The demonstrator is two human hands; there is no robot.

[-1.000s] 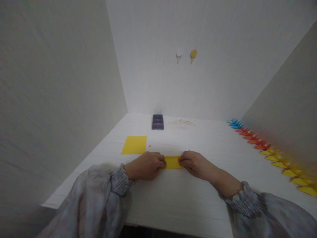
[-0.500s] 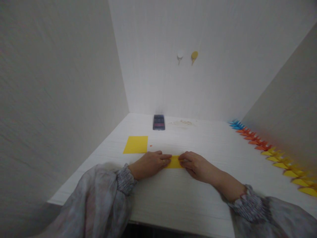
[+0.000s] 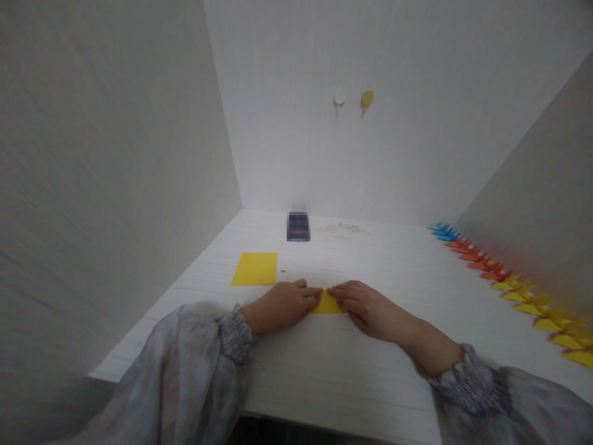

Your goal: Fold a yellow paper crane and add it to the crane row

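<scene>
A small folded piece of yellow origami paper (image 3: 327,303) lies flat on the white table between my hands. My left hand (image 3: 286,306) presses its left side, fingers together and a ring on one of them. From the other side, my right hand (image 3: 364,304) holds down the right part, with its fingertips at the top edge near those of the left. Both hands hide the ends of the paper. Just beyond my left hand rests a flat stack or sheet of square yellow paper (image 3: 254,269).
Folded paper cranes in blue (image 3: 445,232), orange (image 3: 479,258) and yellow (image 3: 540,309) line the right wall. A dark blurred object (image 3: 298,227) stands near the back wall. Two hooks, one white (image 3: 339,102) and one yellow (image 3: 366,100), are on that wall. A tiny orange scrap (image 3: 283,271) lies by the yellow square.
My right fingertips have slid left along the paper's top edge, closer to my left fingertips. The left hand stays in nearly the same place, and the view has shifted slightly.
</scene>
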